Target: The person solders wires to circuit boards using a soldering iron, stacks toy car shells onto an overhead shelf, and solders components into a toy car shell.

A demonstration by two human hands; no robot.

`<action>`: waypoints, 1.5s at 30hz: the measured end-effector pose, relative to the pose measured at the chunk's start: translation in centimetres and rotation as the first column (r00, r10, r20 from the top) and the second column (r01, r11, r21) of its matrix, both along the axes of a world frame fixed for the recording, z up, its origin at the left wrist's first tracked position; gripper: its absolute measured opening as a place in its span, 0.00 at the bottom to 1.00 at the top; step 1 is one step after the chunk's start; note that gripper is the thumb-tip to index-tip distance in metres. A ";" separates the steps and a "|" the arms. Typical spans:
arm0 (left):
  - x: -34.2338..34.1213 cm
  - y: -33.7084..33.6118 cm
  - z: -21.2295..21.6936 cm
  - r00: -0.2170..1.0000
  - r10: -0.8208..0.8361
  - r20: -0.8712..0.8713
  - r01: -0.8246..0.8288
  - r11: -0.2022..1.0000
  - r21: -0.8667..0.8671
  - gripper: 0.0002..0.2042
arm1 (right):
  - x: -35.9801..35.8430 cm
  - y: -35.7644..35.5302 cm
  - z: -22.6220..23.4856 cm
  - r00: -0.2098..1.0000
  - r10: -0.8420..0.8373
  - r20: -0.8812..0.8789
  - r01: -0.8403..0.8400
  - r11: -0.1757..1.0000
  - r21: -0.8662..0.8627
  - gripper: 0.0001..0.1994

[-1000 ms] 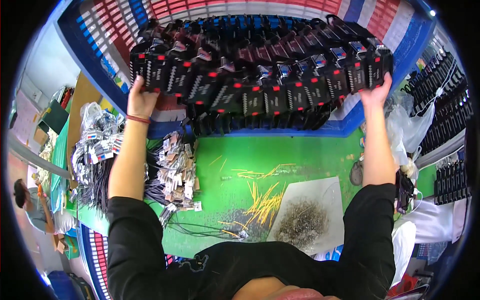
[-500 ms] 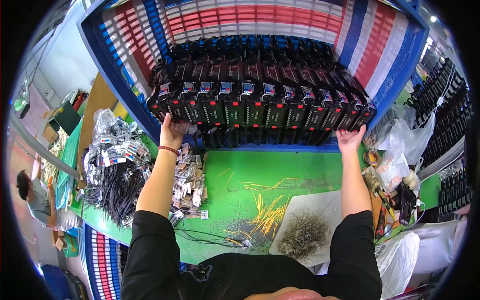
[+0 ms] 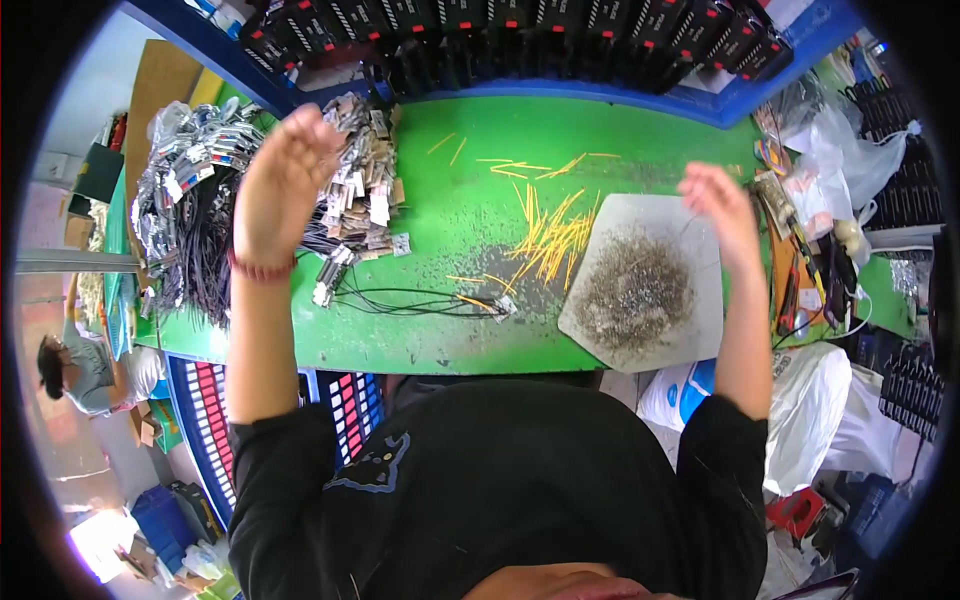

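Observation:
My left hand is raised over the left part of the green table, fingers stretched out and nothing in it. Beneath and beside it lie a pile of small tan and silvery pieces and a bundle of black cords with silvery tags. My right hand hovers by the right edge of a grey board, its fingers loosely bent, apart and empty. A heap of dark crumbs lies on that board. At the far side, a row of black packages stands in a blue-framed crate, apart from both hands.
Yellow thin strips and loose black cords lie on the green table. Tools and clear plastic bags crowd the right side. Another person is at far left. A white sack sits at lower right.
Both hands have come off the crate's row of black packages and drawn back toward me. The view has tipped down, so the crate sits higher in it and more of my shirt shows.

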State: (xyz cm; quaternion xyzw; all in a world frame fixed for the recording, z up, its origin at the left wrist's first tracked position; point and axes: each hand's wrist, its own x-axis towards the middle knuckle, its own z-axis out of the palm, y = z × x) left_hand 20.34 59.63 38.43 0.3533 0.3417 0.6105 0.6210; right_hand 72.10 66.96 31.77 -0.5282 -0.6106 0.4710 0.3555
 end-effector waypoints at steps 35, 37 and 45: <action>8.9 -12.1 -14.3 0.140 0.333 -0.933 0.518 0.778 0.355 0.04 | -23.2 -0.3 -10.3 0.495 0.058 0.867 -0.570 0.775 0.273 0.29; 8.0 -12.7 -13.8 0.120 0.283 -0.952 0.538 0.787 0.302 0.03 | -23.8 -3.2 -10.5 0.571 0.160 0.805 -0.617 0.731 0.292 0.29; 7.7 -10.4 -11.0 0.259 0.169 -0.951 0.488 0.827 0.280 0.11 | -28.2 3.0 -9.0 0.656 0.303 0.691 -0.629 0.725 0.279 0.26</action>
